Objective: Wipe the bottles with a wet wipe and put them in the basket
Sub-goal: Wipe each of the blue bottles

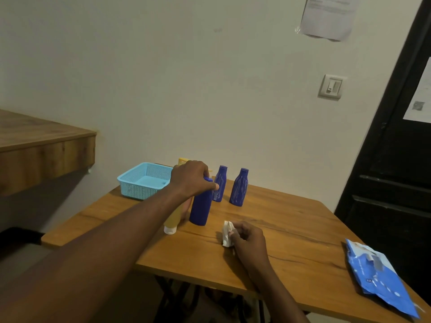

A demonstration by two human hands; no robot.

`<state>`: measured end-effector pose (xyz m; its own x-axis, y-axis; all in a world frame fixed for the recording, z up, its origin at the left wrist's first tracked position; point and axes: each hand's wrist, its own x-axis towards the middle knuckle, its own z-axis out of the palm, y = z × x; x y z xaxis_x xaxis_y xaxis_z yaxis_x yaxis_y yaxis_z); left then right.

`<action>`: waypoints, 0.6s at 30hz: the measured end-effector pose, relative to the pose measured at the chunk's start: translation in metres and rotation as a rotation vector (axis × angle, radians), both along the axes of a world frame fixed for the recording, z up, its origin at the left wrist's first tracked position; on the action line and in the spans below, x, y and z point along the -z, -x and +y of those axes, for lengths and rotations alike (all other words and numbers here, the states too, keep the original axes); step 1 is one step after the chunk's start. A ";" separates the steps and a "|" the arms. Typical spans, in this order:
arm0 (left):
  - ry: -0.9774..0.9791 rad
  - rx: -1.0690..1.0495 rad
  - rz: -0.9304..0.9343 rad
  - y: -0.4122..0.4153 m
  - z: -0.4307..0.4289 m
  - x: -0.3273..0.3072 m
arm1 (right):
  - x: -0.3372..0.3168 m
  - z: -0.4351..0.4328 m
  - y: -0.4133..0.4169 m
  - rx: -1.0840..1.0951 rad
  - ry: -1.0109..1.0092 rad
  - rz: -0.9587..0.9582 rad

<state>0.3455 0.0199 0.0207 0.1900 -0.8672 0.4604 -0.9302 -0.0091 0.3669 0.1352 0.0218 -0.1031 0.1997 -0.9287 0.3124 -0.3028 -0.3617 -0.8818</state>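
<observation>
My left hand (190,177) had its fingers curled round the cap of the upright blue bottle (200,206) on the surface (291,220), long axis vertical, and my right hand (249,238) pinched the balled wet wipe (227,233) just right of its base, basket (140,191) far left.

Three blue bottles (200,207), one yellow tube (173,216), one basket (140,191), one wipe (226,233) — one blue packet (379,279).

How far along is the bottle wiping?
Barely begun: the basket shows no bottle inside. The left hand grips the nearest blue bottle by its top; the right hand pinches a crumpled wipe. Left waiting on the table: two more blue bottles and a yellow tube.
</observation>
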 end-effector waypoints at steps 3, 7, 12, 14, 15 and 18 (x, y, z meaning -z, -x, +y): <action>0.008 -0.011 -0.010 0.001 0.000 -0.001 | 0.000 -0.001 0.000 0.011 -0.017 -0.018; 0.027 0.011 -0.040 0.006 0.000 -0.007 | 0.002 -0.003 0.000 0.016 -0.015 -0.024; 0.089 0.089 -0.049 0.023 -0.002 -0.013 | 0.000 -0.010 0.002 0.074 -0.024 -0.166; 0.088 0.144 -0.031 0.033 -0.007 -0.014 | -0.003 -0.016 0.005 0.121 -0.003 -0.195; 0.085 0.170 -0.021 0.037 -0.011 -0.014 | -0.005 -0.019 0.008 0.144 0.002 -0.208; 0.061 0.224 -0.015 0.048 -0.027 -0.017 | -0.016 -0.036 0.013 0.218 -0.019 -0.277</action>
<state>0.2978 -0.0075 0.0382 -0.0114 -0.8571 0.5149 -0.9118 0.2203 0.3464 0.1222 -0.0147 -0.0872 -0.0937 -0.9464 0.3092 -0.1190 -0.2976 -0.9472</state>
